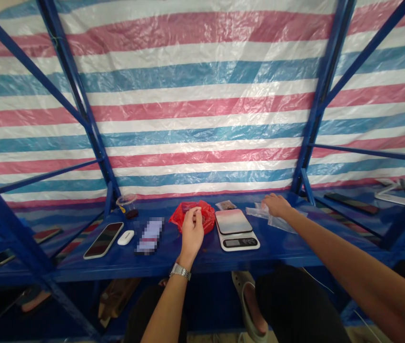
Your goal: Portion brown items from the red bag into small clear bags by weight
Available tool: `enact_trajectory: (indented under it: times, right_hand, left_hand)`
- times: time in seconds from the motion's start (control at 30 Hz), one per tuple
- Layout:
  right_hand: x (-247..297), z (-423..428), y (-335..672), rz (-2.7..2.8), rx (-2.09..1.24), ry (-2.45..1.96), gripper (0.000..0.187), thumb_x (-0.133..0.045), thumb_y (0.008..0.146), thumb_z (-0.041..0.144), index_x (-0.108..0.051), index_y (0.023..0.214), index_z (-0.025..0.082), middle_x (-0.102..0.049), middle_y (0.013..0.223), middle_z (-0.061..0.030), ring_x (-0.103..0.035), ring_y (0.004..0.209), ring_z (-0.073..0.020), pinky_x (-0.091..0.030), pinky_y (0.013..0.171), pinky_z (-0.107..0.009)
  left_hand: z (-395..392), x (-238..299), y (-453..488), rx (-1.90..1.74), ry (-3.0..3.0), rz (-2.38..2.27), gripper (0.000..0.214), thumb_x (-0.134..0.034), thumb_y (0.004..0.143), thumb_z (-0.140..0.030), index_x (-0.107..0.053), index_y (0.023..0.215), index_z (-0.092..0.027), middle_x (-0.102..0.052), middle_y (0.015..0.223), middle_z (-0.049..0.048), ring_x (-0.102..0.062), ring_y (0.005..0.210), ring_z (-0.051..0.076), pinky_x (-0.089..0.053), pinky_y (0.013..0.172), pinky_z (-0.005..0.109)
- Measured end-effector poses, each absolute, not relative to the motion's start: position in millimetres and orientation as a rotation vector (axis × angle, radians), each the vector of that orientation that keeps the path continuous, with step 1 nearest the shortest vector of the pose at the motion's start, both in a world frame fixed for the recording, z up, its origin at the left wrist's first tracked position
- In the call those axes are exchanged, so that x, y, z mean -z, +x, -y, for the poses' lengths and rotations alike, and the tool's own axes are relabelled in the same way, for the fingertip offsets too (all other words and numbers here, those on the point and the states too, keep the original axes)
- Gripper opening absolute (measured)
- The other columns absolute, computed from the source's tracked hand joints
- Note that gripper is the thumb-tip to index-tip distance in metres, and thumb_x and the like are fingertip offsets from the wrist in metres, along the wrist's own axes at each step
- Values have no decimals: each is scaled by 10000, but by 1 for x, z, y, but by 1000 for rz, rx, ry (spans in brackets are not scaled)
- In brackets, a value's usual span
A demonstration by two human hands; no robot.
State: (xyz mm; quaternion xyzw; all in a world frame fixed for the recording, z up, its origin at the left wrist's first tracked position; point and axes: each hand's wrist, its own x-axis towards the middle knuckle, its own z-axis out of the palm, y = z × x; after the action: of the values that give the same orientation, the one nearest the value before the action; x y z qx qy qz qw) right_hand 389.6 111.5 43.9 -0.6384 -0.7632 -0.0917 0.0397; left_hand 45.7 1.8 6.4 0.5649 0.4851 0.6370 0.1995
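Observation:
My left hand (192, 229) hangs above the front of a crumpled red plastic bag (205, 216), its fingertips pinched together. Nothing is clearly visible between them. A digital kitchen scale (236, 229) with a white base stands just right of the bag, and a small packet (225, 205) lies behind it. Farther right, my right hand (276, 205) presses on and grips a clear plastic bag (273, 219).
The blue metal shelf (202, 262) also holds a smartphone (103, 240), a white earbud case (125, 237), a blurred flat item (149, 235) and a clear cup (126, 204). A striped tarpaulin (202, 95) hangs behind the blue uprights.

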Motion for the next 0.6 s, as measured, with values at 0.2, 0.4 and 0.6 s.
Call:
enact_trajectory:
  times: [0.2,0.4,0.6]
  right_hand:
    - [-60,-95,382,2331,483,-1784,293,-498,946,63,-750,1041,178,-720,1184,-150,-606,1196,-297,-430,1003,-400]
    - [-112,-49,310,2370,233,-836,191,-516,1030,214,-705,1006,218,-734,1056,-63,-640,1026,-225,-438,986,-353]
    - [-122,-4,242,2549,-201,-569,147,-601,987,168,-732,951,225,-727,966,-28,-646,924,-185,-450,870,-296]
  left_hand:
    - [-1,-12,51,-1797,1545,-1310,341,-566,983,-494,-687,1116,-204,-703,1017,82,-664,860,200,-547,823,345]
    - [4,-18,56,-1663,1564,-1172,650,-839,791,-417,-608,1373,-242,-638,1324,116,-629,1209,257,-523,1022,396]
    - [18,-33,56,-1357,1376,-791,680,-892,732,-353,-633,1347,-224,-696,1334,110,-638,1279,285,-455,1145,451]
